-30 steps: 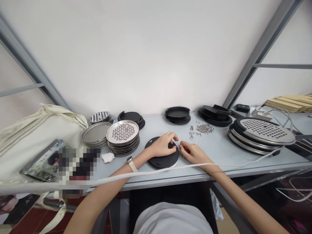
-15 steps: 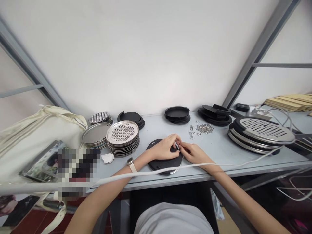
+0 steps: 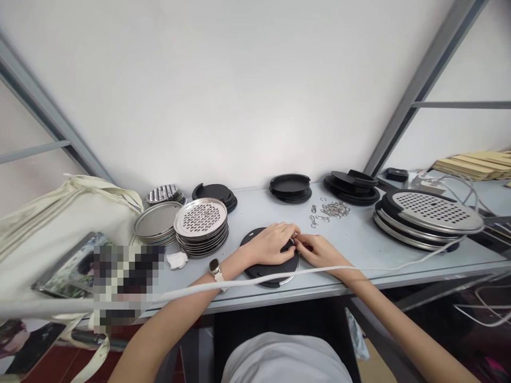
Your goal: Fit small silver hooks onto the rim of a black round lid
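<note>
A round black disc (image 3: 275, 274) with a bit of metal rim showing lies at the table's front edge. My left hand (image 3: 273, 246) rests over it, its fingertips pinched at the disc's right edge. My right hand (image 3: 317, 250) meets them there, thumb and index finger closed on something small and metallic that the fingers mostly hide. Behind my right hand lies a pile of small metal clips (image 3: 336, 209). To the left of the disc stands a stack of round metal grater plates (image 3: 200, 218).
Plain metal discs (image 3: 157, 219) and a crumpled white tissue (image 3: 176, 260) are at the left. Black round parts (image 3: 290, 186) line the back. Assembled graters (image 3: 431, 213) are stacked at the right. A white cable (image 3: 255, 280) crosses in front of my forearms.
The fingers of my left hand have shifted slightly right and down, closing nearer to my right fingertips. The small metal piece seen between the hands before is now mostly covered.
</note>
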The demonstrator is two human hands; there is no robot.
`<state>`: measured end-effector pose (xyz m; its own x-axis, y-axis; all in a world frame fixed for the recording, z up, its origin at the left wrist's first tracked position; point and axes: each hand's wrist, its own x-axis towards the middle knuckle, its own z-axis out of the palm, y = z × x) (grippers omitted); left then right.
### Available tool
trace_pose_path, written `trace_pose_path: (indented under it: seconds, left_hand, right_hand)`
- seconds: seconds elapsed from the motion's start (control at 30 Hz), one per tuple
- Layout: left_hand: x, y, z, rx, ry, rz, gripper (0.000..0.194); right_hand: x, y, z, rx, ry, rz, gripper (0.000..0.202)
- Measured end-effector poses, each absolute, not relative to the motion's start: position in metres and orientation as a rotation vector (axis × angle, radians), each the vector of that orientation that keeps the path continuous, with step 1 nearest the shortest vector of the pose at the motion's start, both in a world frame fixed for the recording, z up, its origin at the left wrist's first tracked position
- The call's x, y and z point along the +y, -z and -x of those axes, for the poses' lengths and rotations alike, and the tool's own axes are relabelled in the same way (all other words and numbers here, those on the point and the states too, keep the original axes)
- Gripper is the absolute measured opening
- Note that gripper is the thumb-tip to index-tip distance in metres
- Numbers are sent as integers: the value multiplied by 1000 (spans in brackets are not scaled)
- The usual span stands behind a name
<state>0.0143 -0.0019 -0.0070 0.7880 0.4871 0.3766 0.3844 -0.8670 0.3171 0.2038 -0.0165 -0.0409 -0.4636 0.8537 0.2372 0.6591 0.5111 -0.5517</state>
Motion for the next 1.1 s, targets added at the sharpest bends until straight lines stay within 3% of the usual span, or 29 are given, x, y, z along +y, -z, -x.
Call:
trace_pose_path:
  seconds: [1.1]
  left_hand:
    - [-1, 6, -14, 629, -605, -2891, 30]
  right_hand:
    - [-16, 39, -203, -2277, -574, 1265, 31]
